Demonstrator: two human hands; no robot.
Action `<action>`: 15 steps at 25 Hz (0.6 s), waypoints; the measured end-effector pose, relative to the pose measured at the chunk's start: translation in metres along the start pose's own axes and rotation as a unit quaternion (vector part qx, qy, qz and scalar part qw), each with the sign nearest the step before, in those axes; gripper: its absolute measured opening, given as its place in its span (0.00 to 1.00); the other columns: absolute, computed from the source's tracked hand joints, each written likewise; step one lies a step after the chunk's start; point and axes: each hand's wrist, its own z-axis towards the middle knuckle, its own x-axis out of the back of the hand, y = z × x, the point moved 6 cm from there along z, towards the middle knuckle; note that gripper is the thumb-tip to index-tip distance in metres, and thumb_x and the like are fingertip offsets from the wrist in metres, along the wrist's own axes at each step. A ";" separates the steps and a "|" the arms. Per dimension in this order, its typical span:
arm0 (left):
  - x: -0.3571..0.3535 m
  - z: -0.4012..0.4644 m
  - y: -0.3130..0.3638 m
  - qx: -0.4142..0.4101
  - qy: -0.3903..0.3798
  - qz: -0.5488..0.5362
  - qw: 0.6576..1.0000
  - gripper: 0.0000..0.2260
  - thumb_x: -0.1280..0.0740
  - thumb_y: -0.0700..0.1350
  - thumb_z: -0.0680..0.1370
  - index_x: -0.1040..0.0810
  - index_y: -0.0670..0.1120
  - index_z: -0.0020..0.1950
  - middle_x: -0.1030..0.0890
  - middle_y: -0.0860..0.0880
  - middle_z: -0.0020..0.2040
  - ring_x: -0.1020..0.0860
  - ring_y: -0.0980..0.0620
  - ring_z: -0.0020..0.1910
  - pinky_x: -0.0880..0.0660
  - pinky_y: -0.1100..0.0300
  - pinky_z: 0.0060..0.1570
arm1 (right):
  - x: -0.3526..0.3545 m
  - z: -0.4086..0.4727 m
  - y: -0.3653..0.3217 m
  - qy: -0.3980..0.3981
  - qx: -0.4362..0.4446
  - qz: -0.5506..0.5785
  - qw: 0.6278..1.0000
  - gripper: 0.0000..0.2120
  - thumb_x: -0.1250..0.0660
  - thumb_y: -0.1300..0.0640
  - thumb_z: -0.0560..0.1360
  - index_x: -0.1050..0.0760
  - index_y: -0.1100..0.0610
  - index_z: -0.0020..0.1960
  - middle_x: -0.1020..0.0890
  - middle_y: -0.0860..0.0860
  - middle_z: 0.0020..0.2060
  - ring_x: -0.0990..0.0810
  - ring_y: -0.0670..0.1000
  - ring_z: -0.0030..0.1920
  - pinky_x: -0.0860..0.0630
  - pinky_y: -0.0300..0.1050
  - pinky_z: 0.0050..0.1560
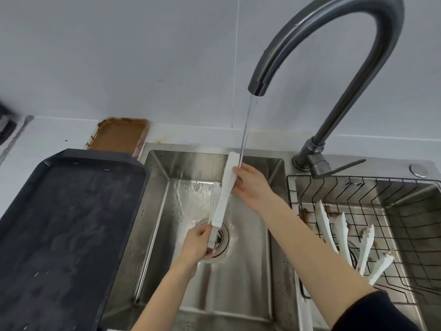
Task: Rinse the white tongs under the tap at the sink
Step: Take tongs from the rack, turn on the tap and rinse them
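At far left a dark baking tray [69,220] lies on the counter beside the sink [238,290], with a brown tray [119,136] just beyond its far corner against the wall. Over the left basin, the left hand [196,244] clenches the near handle end of the white tongs [225,189], right above the drain [223,237]. The tongs slant up and away, their far tips reaching into the water stream [247,127] (it strikes about where the fingers meet the blade). The right hand [253,186] grasps the upper part of the tongs, thumb and fingers pinching one arm. The dark tap [334,44] arches overhead from its base at the right. In the right basin a wire rack [393,211] holds several more white tongs [343,235], leaning together.
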 end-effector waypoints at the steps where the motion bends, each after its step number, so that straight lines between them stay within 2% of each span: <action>1: -0.001 0.002 -0.001 -0.003 -0.003 0.016 1.000 0.09 0.41 0.43 0.79 0.25 0.41 0.45 0.33 0.48 0.30 0.34 0.59 0.17 0.36 0.70 0.18 | 0.000 0.002 0.000 0.002 0.000 0.007 1.000 0.16 0.39 0.62 0.77 0.32 0.63 0.65 0.22 0.56 0.46 0.22 0.54 0.47 0.27 0.56 0.64; 3: -0.002 0.008 -0.001 -0.020 0.014 0.072 0.997 0.11 0.42 0.46 0.80 0.26 0.43 0.41 0.31 0.49 0.30 0.31 0.56 0.23 0.28 0.64 0.24 | 0.002 0.006 -0.002 0.011 -0.002 -0.007 1.000 0.12 0.38 0.57 0.78 0.30 0.60 0.59 0.24 0.54 0.42 0.25 0.50 0.40 0.23 0.49 0.53; 4: -0.003 0.009 0.001 -0.039 0.034 0.098 0.994 0.12 0.43 0.46 0.80 0.27 0.45 0.38 0.30 0.49 0.30 0.30 0.54 0.27 0.22 0.58 0.30 | 0.004 0.008 -0.004 0.024 -0.001 -0.027 0.999 0.11 0.39 0.54 0.78 0.31 0.59 0.56 0.25 0.53 0.40 0.26 0.50 0.38 0.25 0.47 0.49; 6: -0.004 0.009 0.009 -0.096 0.089 0.144 0.981 0.14 0.43 0.45 0.80 0.31 0.48 0.34 0.30 0.50 0.31 0.29 0.51 0.31 0.20 0.49 0.39 | 0.009 0.010 -0.006 0.050 0.006 -0.063 0.997 0.13 0.41 0.51 0.78 0.31 0.59 0.55 0.27 0.52 0.38 0.27 0.50 0.38 0.29 0.48 0.49; 8: -0.004 0.006 0.015 -0.131 0.130 0.170 0.968 0.15 0.44 0.43 0.80 0.34 0.50 0.33 0.30 0.50 0.31 0.28 0.48 0.33 0.22 0.52 0.34 | 0.011 0.009 -0.008 0.071 0.039 -0.131 0.988 0.16 0.42 0.48 0.78 0.32 0.60 0.57 0.28 0.50 0.38 0.28 0.50 0.39 0.29 0.46 0.49; 11: -0.003 0.004 0.018 -0.151 0.164 0.183 0.958 0.13 0.45 0.42 0.79 0.38 0.48 0.34 0.29 0.48 0.31 0.27 0.42 0.35 0.33 0.53 0.34 | 0.006 -0.002 -0.013 0.092 0.142 -0.254 0.952 0.12 0.47 0.50 0.80 0.35 0.58 0.54 0.31 0.47 0.35 0.31 0.45 0.34 0.33 0.38 0.36; 13: -0.001 0.003 0.023 -0.160 0.172 0.147 0.961 0.10 0.45 0.42 0.79 0.36 0.45 0.37 0.27 0.45 0.30 0.25 0.39 0.35 0.31 0.51 0.36 | 0.002 -0.005 -0.012 0.086 0.183 -0.284 0.937 0.10 0.50 0.53 0.81 0.35 0.58 0.52 0.30 0.48 0.34 0.31 0.45 0.32 0.32 0.38 0.33; 15: 0.005 0.003 0.034 -0.179 0.178 0.119 0.960 0.10 0.45 0.45 0.80 0.33 0.41 0.42 0.25 0.40 0.32 0.24 0.38 0.36 0.28 0.48 0.40 | 0.000 -0.002 -0.003 0.079 0.158 -0.271 0.946 0.11 0.51 0.55 0.81 0.33 0.59 0.54 0.26 0.51 0.38 0.28 0.45 0.32 0.27 0.37 0.35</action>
